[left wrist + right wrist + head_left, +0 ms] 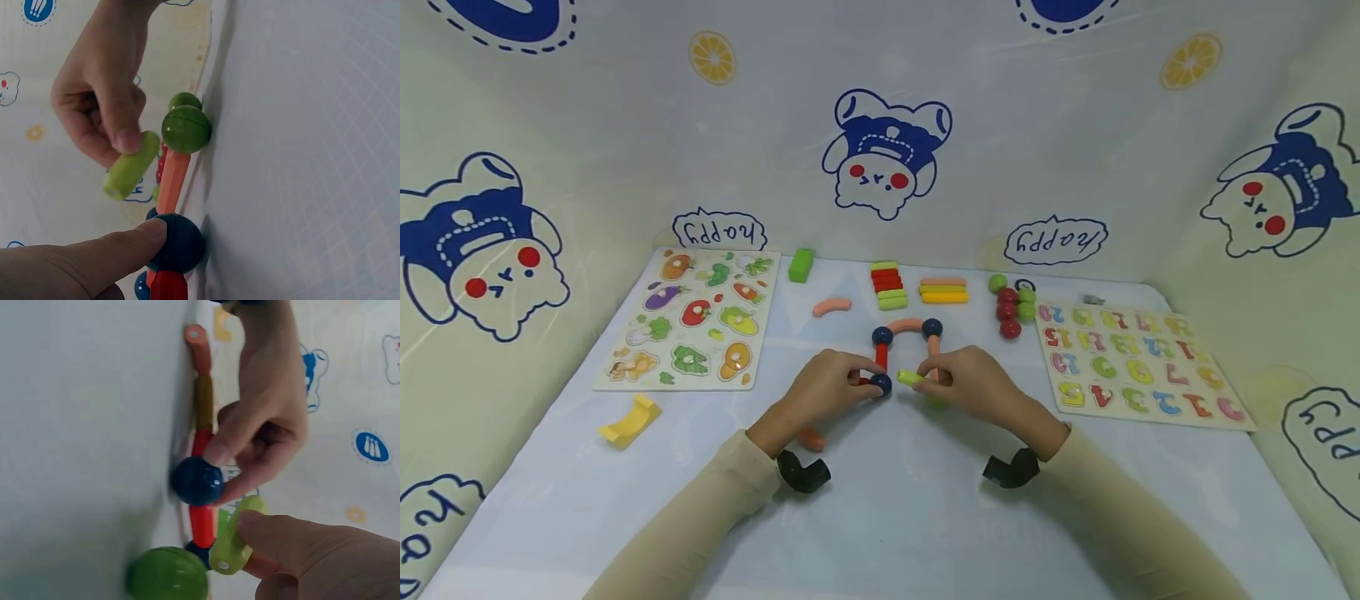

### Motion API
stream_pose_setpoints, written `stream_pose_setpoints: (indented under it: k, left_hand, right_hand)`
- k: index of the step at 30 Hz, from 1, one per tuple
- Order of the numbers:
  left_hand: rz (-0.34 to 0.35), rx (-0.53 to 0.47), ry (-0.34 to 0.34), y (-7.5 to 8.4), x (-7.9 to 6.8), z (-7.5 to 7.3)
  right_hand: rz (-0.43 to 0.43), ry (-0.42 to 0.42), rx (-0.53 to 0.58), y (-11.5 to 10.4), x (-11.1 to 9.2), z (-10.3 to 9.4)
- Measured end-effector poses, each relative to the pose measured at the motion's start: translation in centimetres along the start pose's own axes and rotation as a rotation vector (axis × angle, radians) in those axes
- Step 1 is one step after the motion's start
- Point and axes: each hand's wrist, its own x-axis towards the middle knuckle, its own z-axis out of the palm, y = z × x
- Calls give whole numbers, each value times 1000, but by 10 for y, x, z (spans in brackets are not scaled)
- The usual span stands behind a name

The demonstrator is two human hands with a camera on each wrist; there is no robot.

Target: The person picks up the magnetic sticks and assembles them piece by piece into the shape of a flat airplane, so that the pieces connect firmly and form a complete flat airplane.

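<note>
My left hand [820, 385] pinches a dark blue ball [882, 386] between thumb and fingers at the table surface. A red rod [201, 526] joins this ball to another blue ball [882, 336]. From there a curved orange rod [907, 325] runs to a further blue ball [932, 327]. An orange rod [174, 181] leads on to a green ball [186, 129], mostly hidden under my right hand in the head view. Just right of the held ball, my right hand [973, 383] pinches a short yellow-green stick [910, 378], raised and touching neither ball.
Past my left hand the chain continues to a curved orange piece [811, 439]. A vegetable puzzle board [758, 333] lies left, a number board [1150, 423] right. Behind are a green block [801, 265], coloured rods [891, 293], red and green balls [1009, 310]. A yellow piece [630, 421] lies left.
</note>
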Motion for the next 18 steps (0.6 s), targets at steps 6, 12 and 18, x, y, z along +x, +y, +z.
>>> stream_pose_setpoints:
  k: [6, 12, 18]
  left_hand:
    - [-3, 0, -11, -1, 0, 0]
    - [-24, -3, -21, 1, 0, 0]
    - [-13, 10, -11, 2, 0, -1]
  right_hand:
    - [-11, 10, -109, -1, -7, 12]
    - [-34, 23, -184, -2, -5, 20]
    - [-37, 56, -252, -8, -3, 25]
